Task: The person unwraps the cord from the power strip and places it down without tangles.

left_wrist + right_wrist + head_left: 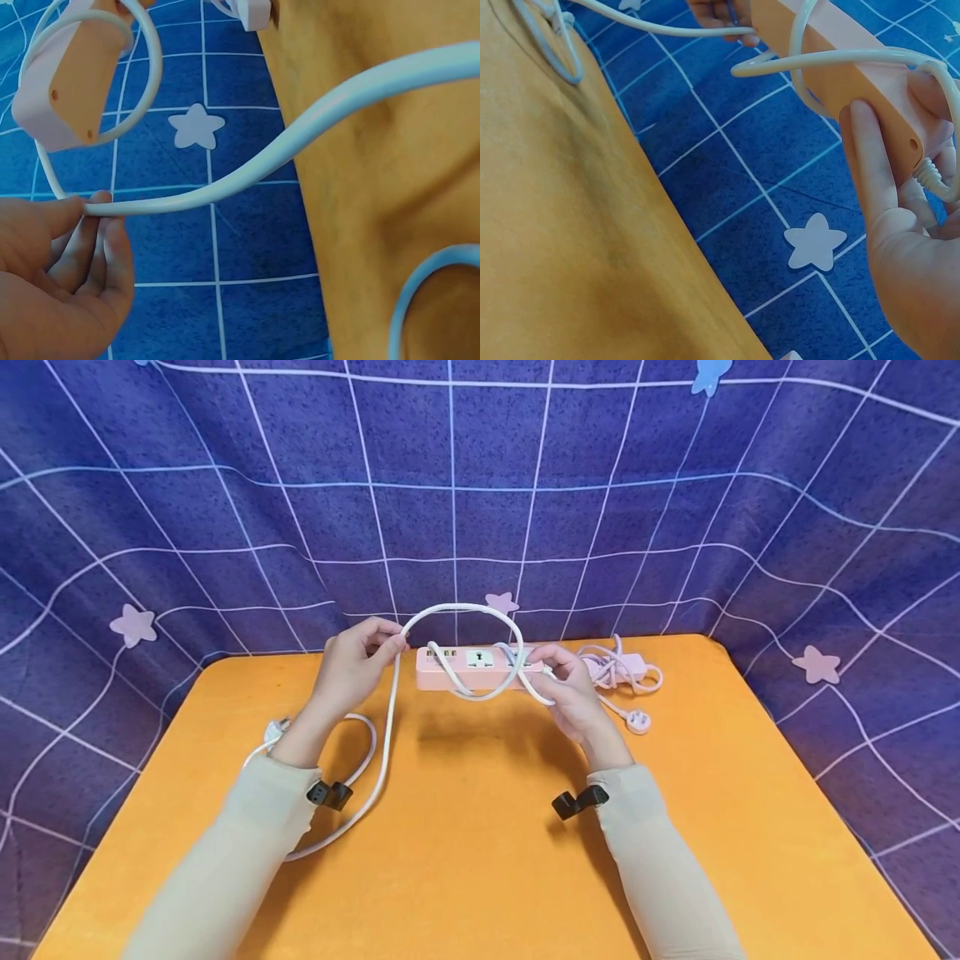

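A pink power strip (450, 677) with sockets and USB ports is held above the table, gripped at its cord end by my right hand (572, 693). In the right wrist view, fingers (871, 142) lie along the strip's (832, 82) underside, near the ribbed cord exit. The strip's white cord (465, 607) winds round the body and loops above it. To the left of the strip, my left hand (352, 664) pinches this cord between thumb and fingertips. From there the cord hangs down to the table, and its plug (276, 729) lies beside the left forearm, partly hidden.
A second strip (615, 668) with its own bundled cord lies at the table's back right, its round plug (638, 722) in front. An orange cloth covers the table (480, 860). Behind it hangs a blue gridded curtain (487, 527) with stars.
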`<state>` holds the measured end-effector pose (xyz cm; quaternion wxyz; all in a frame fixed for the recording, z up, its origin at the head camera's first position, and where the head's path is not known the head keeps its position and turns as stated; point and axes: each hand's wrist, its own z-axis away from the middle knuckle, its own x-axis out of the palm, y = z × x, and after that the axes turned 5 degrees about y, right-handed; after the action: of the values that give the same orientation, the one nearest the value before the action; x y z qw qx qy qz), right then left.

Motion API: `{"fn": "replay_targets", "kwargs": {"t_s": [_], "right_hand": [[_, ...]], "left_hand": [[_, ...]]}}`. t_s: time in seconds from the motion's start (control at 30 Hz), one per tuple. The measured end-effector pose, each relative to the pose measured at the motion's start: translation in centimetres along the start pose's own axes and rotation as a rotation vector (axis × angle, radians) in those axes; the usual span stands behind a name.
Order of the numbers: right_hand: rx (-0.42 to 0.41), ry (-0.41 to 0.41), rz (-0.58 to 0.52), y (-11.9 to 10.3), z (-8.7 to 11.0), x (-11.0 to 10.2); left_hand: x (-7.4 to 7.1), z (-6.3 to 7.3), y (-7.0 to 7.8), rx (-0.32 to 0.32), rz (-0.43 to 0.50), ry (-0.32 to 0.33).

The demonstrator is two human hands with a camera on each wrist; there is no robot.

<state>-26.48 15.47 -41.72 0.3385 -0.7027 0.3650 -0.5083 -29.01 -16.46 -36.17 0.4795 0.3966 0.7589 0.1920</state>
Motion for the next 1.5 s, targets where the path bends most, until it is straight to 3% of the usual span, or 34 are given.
{"fn": "replay_targets", "kwargs": {"t_s": [0.47, 0.67, 1.07, 1.5], "right_hand": [[0.001, -0.007, -0.006, 0.0, 0.0, -0.1], [0.000, 0.018, 0.019, 0.1, 0.0, -0.2], [-0.008, 0.022, 0.022, 0.1, 0.0, -0.2], [-0.030, 0.008, 0.018, 0.2, -0.1, -0.4]], "left_hand": [[-1.5, -0.5, 1.9, 0.100, -0.047, 0.106], [-2.1, -0.6, 2.4, 0.175, -0.056, 0.142], [-3.4, 0.2, 4.2, 0.303, -0.081, 0.201], [-4.6, 1.2, 5.9, 0.404, -0.022, 0.256]]}}
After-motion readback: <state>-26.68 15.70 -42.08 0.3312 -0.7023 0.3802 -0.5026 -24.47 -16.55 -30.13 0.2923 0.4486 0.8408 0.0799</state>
